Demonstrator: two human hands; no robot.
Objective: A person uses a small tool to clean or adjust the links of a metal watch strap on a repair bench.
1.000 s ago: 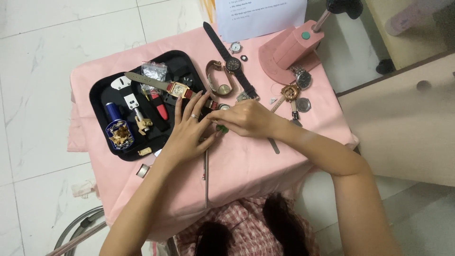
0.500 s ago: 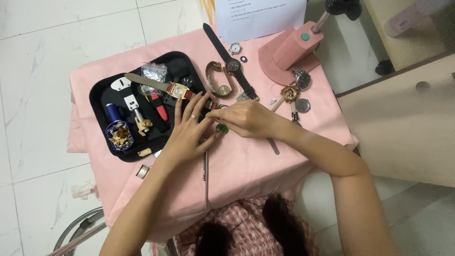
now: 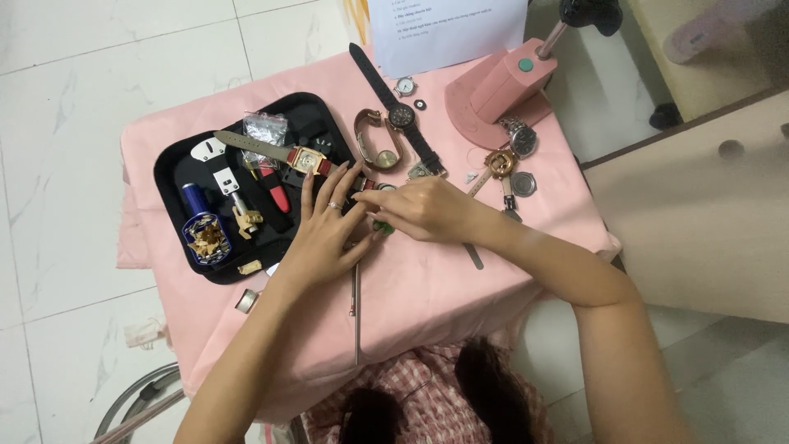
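Both hands meet at the middle of the pink-covered tabletop [image 3: 427,288]; the left hand [image 3: 325,234] lies palm-down with fingers spread, its thumb beside a small green part [image 3: 383,224] just showing under the right hand [image 3: 419,205]; the right hand's fingers are curled and pinched, but on what I cannot tell; the part itself is mostly hidden. A thin metal rod [image 3: 356,304] runs from under the left hand toward the near edge. Left lies a black tray [image 3: 177,160] of tools, a square-faced watch [image 3: 306,160] across its rim. As I judge it, a slip of the pinch could flick the part off the sloping cloth; a sweeping wrist could knock the round watch [image 3: 385,156] beyond.
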